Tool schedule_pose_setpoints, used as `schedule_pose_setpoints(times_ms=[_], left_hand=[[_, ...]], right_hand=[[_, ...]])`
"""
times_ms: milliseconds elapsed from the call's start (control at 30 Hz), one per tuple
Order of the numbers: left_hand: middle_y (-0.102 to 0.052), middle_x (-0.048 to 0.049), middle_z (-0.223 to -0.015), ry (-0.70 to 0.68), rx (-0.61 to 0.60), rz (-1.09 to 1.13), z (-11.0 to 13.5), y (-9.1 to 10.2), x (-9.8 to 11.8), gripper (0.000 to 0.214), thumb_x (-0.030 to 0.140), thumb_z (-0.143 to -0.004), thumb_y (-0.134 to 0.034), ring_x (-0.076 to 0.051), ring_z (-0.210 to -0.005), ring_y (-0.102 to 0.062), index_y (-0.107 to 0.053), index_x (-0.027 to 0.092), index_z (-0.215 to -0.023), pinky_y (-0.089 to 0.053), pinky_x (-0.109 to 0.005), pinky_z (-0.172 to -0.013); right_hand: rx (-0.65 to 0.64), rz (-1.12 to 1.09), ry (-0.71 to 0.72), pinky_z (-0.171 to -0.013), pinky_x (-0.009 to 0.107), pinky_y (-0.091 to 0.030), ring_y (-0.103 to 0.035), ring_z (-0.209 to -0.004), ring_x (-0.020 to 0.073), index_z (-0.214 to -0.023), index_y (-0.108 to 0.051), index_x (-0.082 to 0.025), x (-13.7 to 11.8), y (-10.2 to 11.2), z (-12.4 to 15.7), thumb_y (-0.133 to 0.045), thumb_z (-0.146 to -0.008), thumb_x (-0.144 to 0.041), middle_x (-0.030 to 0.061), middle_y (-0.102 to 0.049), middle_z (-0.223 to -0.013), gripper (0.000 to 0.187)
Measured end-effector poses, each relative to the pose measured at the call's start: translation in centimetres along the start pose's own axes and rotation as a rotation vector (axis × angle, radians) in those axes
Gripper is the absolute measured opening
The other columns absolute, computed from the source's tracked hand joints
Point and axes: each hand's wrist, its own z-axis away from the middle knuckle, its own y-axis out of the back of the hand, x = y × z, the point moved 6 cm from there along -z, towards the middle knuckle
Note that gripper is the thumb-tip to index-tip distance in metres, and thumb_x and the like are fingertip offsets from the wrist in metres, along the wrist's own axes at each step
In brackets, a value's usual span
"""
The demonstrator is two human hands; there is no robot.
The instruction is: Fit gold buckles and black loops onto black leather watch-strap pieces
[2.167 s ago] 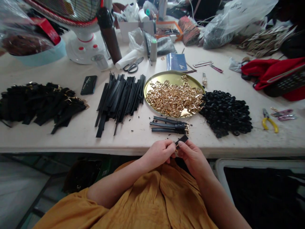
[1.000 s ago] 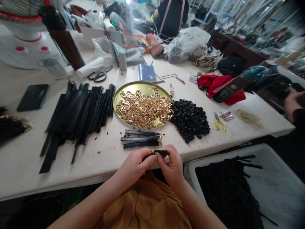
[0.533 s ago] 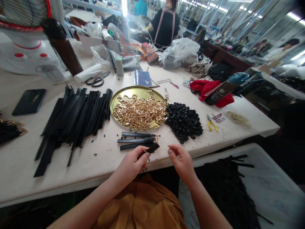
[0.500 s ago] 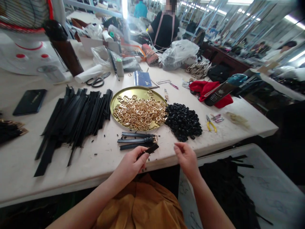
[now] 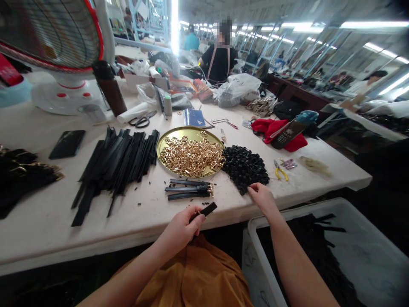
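Observation:
My left hand (image 5: pixel 187 222) is closed round a short black strap (image 5: pixel 209 209), whose flat end sticks out past the thumb over the table's front edge. At the near edge of a heap of small black loops (image 5: pixel 246 168), my right hand (image 5: pixel 262 198) has its fingertips pinched together; what lies between them is too small to make out. Straps with gold buckles (image 5: pixel 188 189) lie in a small stack beyond my left hand. Behind them, a round gold tray (image 5: pixel 162 165) holds many loose gold buckles (image 5: pixel 193 155). Long black strips (image 5: pixel 118 157) are piled left of the tray.
Yellow-handled pliers (image 5: pixel 281 171) lie right of the loops. Below the table's right edge stands a white plastic bin (image 5: pixel 255 226) with black strips inside. Scissors (image 5: pixel 142 120), a blue booklet (image 5: pixel 194 118), a dark bottle (image 5: pixel 110 89) and a fan (image 5: pixel 64 96) stand or lie farther back.
My right hand has moved right and forward from the table's front edge to the loop heap. My left hand still holds the strap. The view has tilted up and turned left.

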Motion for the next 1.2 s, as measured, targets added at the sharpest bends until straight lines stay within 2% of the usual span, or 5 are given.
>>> schedule_pose_setpoints(times_ms=[200, 467, 733, 967, 1200], left_hand=[[-0.049, 0.0042, -0.055, -0.019, -0.008, -0.032, -0.5, -0.2, 0.9, 0.026, 0.037, -0.083, -0.041, -0.01, -0.05, -0.044, -0.055, 0.016, -0.089, -0.032, -0.02, -0.049], [-0.052, 0.0038, -0.058, -0.101, 0.113, -0.089, -3.2, 0.2, 2.8, 0.028, 0.038, -0.083, -0.041, -0.009, -0.052, -0.046, -0.058, 0.017, -0.089, -0.033, -0.019, -0.051], [-0.06, 0.0021, -0.068, -0.057, 0.068, -0.343, -3.6, 1.9, 1.0, 0.028, 0.035, -0.083, -0.039, -0.011, -0.06, -0.051, -0.063, 0.02, -0.085, -0.033, -0.02, -0.054], [-0.061, 0.0014, -0.069, -0.064, -0.074, -0.36, -4.1, 1.5, 0.7, 0.027, 0.034, -0.082, -0.04, -0.013, -0.062, -0.053, -0.062, 0.019, -0.079, -0.034, -0.02, -0.053], [-0.064, -0.004, -0.091, -0.044, -0.017, -0.274, -3.1, 1.6, 0.6, 0.035, 0.025, -0.079, -0.044, -0.017, -0.078, -0.058, -0.049, 0.019, -0.113, -0.043, -0.024, -0.065]], right_hand=[[0.018, -0.158, -0.068, -0.069, 0.035, -0.042, -0.054, -0.067, 0.0197, -0.073, -0.055, -0.019, -1.6, 1.7, 1.5, -0.058, -0.067, -0.041, 0.0035, -0.057, -0.068, 0.023], [-0.44, -1.04, -0.214, -0.067, 0.03, -0.046, -0.055, -0.063, 0.0127, -0.073, -0.055, -0.021, -10.9, -2.5, 8.4, -0.064, -0.071, -0.043, -0.0006, -0.06, -0.069, 0.024], [-0.322, -0.797, -0.102, -0.065, 0.03, -0.047, -0.059, -0.066, 0.0158, -0.078, -0.059, -0.021, -12.0, -3.8, 8.8, -0.065, -0.071, -0.039, 0.0005, -0.062, -0.068, 0.021], [-0.583, -0.817, -0.113, -0.061, 0.028, -0.047, -0.059, -0.063, 0.0143, -0.085, -0.058, -0.021, -12.2, -5.4, 9.4, -0.069, -0.067, -0.037, -0.0013, -0.062, -0.069, 0.026], [-0.57, -0.851, -0.211, -0.063, 0.027, -0.045, -0.054, -0.062, 0.0129, -0.084, -0.06, -0.02, -12.2, -6.2, 10.5, -0.066, -0.07, -0.04, -0.0017, -0.059, -0.065, 0.025]])
